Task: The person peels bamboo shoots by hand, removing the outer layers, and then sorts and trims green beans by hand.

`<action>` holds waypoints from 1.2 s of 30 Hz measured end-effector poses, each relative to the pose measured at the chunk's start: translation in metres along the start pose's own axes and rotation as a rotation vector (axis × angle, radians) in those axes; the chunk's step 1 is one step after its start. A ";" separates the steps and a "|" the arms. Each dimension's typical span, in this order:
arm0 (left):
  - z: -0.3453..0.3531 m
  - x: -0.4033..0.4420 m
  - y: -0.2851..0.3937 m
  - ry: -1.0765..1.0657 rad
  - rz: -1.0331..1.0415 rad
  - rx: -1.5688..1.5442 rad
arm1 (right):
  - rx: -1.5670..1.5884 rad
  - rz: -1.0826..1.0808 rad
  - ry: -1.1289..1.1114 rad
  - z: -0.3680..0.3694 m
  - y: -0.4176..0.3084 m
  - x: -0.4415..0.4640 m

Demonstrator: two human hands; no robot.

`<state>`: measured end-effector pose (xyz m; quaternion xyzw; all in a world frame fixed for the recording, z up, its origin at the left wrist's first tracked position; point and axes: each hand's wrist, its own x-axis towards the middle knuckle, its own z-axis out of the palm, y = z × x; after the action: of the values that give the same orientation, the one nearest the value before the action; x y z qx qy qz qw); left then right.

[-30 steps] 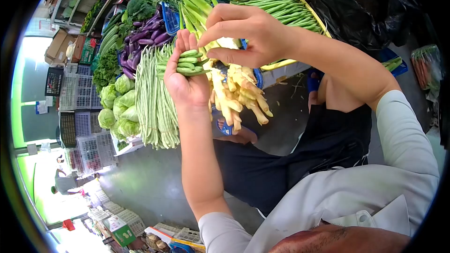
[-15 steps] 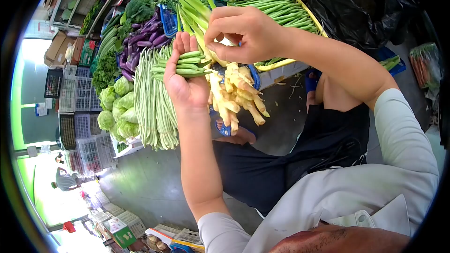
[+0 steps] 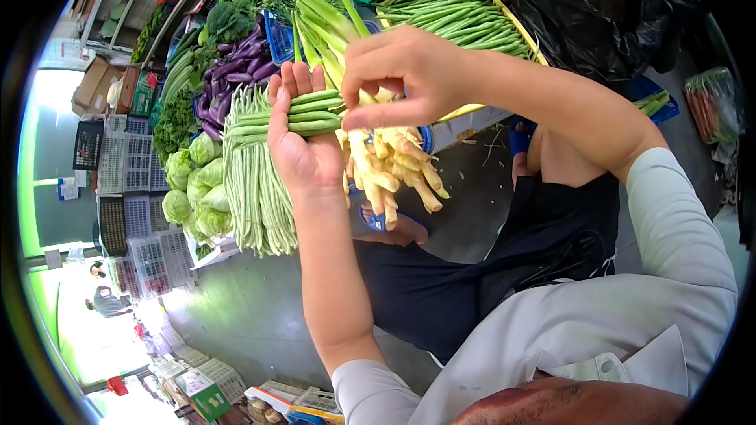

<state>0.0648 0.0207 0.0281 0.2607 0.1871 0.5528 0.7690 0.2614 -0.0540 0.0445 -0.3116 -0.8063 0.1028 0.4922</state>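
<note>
My left hand [image 3: 303, 134] is palm up, its fingers and thumb round a small bundle of green beans [image 3: 315, 114]. The beans lie side by side, their long ends sticking out to the left past the thumb. At their right ends is my right hand [image 3: 405, 79], its fingers curled and the thumb against the tips. The fingertips there are partly hidden. Beneath both hands lies a pile of young ginger [image 3: 394, 165] with pale green stalks [image 3: 323, 12]. A bundle of long beans [image 3: 256, 197] hangs just left of my left hand.
More green beans fill a yellow-edged tray [image 3: 520, 27] behind my right hand. Purple eggplants [image 3: 236, 71], light green cabbages [image 3: 209, 193] and a blue basket [image 3: 279, 38] stand at the left. A black plastic bag [image 3: 575, 16] is at the upper right. Crates [image 3: 138, 153] are stacked beyond.
The green beans have shifted left in my left hand, with more length showing past the thumb. My right hand has come down from above to the beans' right ends.
</note>
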 end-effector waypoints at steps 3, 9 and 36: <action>0.002 -0.002 -0.001 -0.013 0.032 0.034 | 0.010 0.059 -0.009 0.015 0.008 -0.003; 0.006 -0.005 0.002 -0.023 0.055 0.071 | 0.016 0.253 0.015 0.002 0.012 -0.002; -0.013 -0.013 0.005 -0.010 -0.206 0.381 | 0.969 0.705 0.458 -0.036 0.073 0.003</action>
<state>0.0491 0.0121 0.0209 0.3836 0.3103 0.4246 0.7591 0.3210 0.0002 0.0300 -0.3145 -0.3918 0.5421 0.6736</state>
